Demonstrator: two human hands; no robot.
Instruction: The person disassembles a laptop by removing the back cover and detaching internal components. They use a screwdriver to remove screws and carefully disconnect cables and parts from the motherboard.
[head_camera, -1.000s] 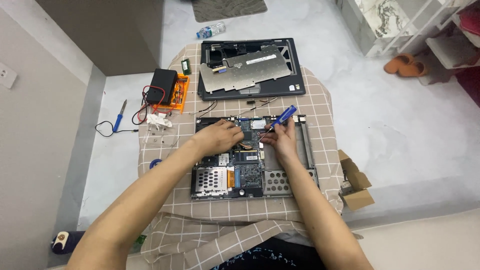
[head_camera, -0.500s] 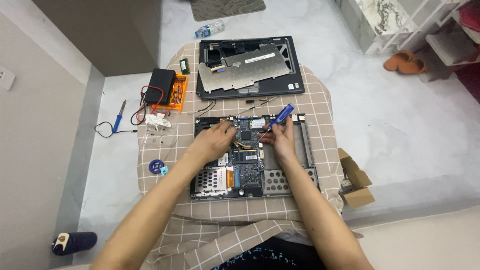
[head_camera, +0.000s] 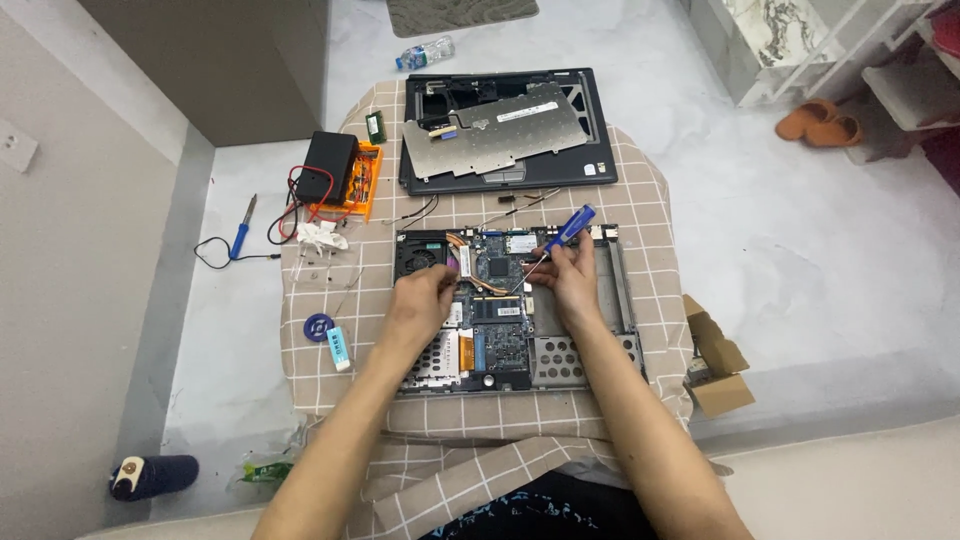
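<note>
An opened laptop base with its blue circuit board and copper heat pipe lies on a checked cloth. My right hand grips a blue-handled screwdriver, its tip pointing down-left onto the board near the heat pipe. My left hand rests on the board's left part beside the fan, fingers curled toward the heat pipe; whether it pinches anything is unclear.
Behind the base lies the removed dark top cover with the keyboard plate on it. A black box on an orange case, a soldering iron, a cardboard box and a water bottle surround the cloth.
My left hand has shifted slightly down and left on the board. The right hand and screwdriver stay about where they were.
</note>
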